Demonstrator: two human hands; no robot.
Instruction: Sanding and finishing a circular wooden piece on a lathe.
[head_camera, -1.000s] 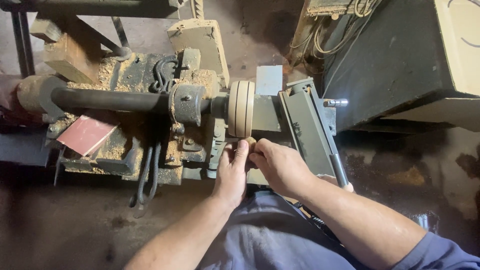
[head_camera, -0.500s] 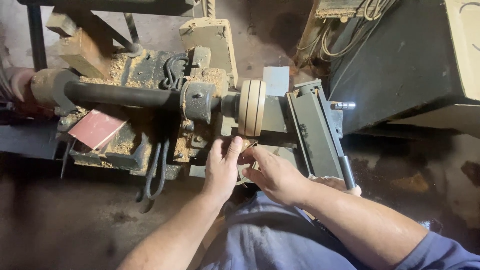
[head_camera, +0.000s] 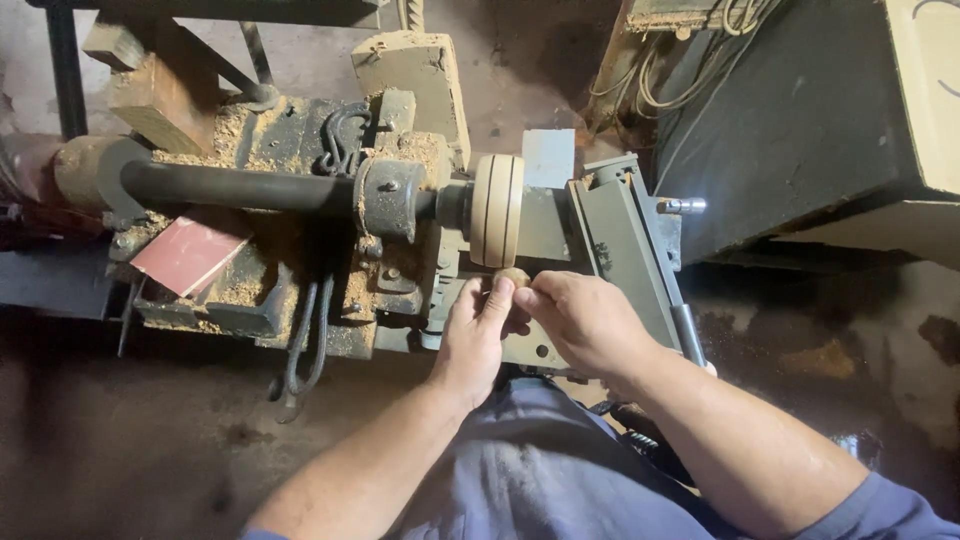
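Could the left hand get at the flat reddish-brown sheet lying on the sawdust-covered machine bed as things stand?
Probably yes. The flat reddish-brown sheet lies uncovered to the left of the left hand, with only low machine parts between them. But the hand, together with the right hand, is pinching a small round wooden piece.

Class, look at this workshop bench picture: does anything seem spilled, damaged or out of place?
Sawdust lies heaped over the machine body left of the wooden disc, where the left hand and right hand pinch a small wooden piece. Nothing looks broken.
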